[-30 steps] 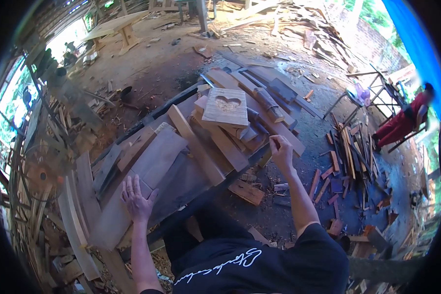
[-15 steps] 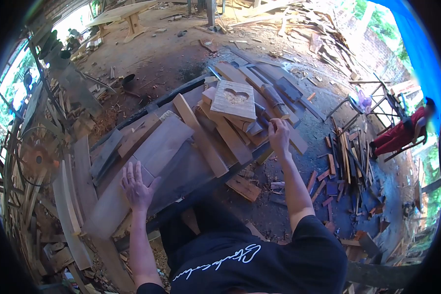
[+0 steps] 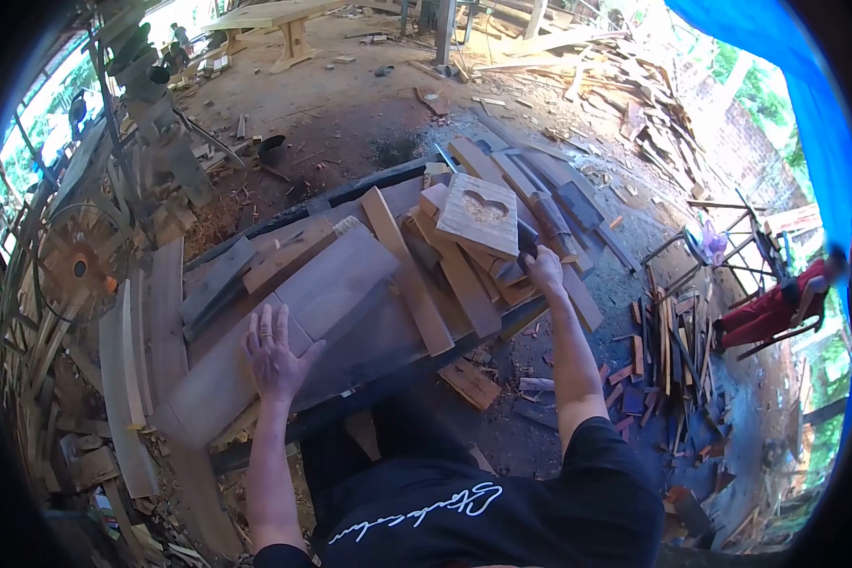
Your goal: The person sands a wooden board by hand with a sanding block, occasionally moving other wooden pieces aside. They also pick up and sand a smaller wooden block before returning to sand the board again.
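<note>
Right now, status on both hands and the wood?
Left hand flat on wide plank. Right hand reaching into board stack. Heart-cut board on top.

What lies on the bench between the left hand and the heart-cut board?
In the head view, between the left hand and the heart-cut board: a wide flat plank and a narrow slat.

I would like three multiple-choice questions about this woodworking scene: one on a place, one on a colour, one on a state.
1. Where does the board with the heart-shaped cutout lie?
A. on top of the stacked boards
B. on the ground
C. under the left hand

2. What colour are the clothes of the person at the far right?
A. black
B. red
C. white

3. How is the left hand?
A. clenched in a fist
B. gripping a saw
C. flat, fingers spread, on a wide plank

Key: 1 A, it tops the pile; 2 B, the clothes are red; 3 C, the palm rests open on the plank.
</note>
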### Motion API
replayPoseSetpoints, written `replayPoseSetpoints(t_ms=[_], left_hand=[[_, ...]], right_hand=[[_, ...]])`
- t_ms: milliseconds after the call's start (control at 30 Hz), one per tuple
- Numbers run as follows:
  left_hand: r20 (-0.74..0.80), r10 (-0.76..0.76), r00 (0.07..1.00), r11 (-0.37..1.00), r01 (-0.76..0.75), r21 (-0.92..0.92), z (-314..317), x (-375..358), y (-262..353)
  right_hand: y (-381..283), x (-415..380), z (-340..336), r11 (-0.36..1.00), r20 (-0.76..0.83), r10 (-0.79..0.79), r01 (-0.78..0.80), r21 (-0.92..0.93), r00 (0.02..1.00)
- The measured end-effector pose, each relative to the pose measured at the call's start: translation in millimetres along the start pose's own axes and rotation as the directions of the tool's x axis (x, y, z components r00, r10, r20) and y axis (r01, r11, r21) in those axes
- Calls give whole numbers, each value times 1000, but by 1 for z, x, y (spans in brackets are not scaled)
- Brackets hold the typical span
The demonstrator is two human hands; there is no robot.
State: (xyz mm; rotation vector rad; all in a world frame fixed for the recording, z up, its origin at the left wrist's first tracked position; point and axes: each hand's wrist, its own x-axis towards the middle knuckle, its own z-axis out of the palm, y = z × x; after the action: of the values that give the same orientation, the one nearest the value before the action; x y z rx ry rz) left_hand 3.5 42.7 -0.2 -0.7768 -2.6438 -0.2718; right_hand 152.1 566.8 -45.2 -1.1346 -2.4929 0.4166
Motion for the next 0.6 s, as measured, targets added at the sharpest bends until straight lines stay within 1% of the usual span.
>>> replayPoseSetpoints(t_ms=[33,100,133,167,200,233,300,333,400,433,500,533,600], left_hand=[[12,0,1000,1000,0,11,-1,0,0],[21,-1,1000,1000,0,21,-2,0,0],[23,-3,1000,1000,2,18,-3,0,1],[26,-4,1000,1000,4,14,-4,0,2],[25,-4,1000,1000,4,13,-4,0,2],[28,-9,1000,1000,8,9,-3,1,2],[34,-12,999,1000,12,7,-3,0,2],[31,-11,999,1000,11,7,-3,0,2],[28,-8,1000,1000,7,9,-3,0,1],[23,-9,1000,1000,8,11,-3,0,2],[18,-10,1000,1000,9,13,-2,0,1],[13,-7,1000,1000,7,18,-2,0,1],[10,0,1000,1000,0,19,-1,-1,1]], right_hand=[[7,7,5,1000,-2,-3,3,-1,1000],[16,19,13,994,4,32,-32,105,999],[7,16,4,994,2,31,-31,104,1000],[-1,13,-6,915,129,138,-177,362,982],[-8,11,-13,752,277,204,-331,570,939],[-10,11,-13,753,276,203,-330,570,939],[-15,9,-17,425,442,221,-494,759,869],[-16,7,-19,423,444,221,-495,759,869],[-14,3,-26,185,602,228,-642,744,765],[-14,1,-29,183,603,228,-642,745,764],[-8,-3,-31,-33,684,200,-693,720,701],[-2,-3,-29,-33,684,202,-693,720,701],[2,-8,-30,-144,718,115,-703,696,687]])
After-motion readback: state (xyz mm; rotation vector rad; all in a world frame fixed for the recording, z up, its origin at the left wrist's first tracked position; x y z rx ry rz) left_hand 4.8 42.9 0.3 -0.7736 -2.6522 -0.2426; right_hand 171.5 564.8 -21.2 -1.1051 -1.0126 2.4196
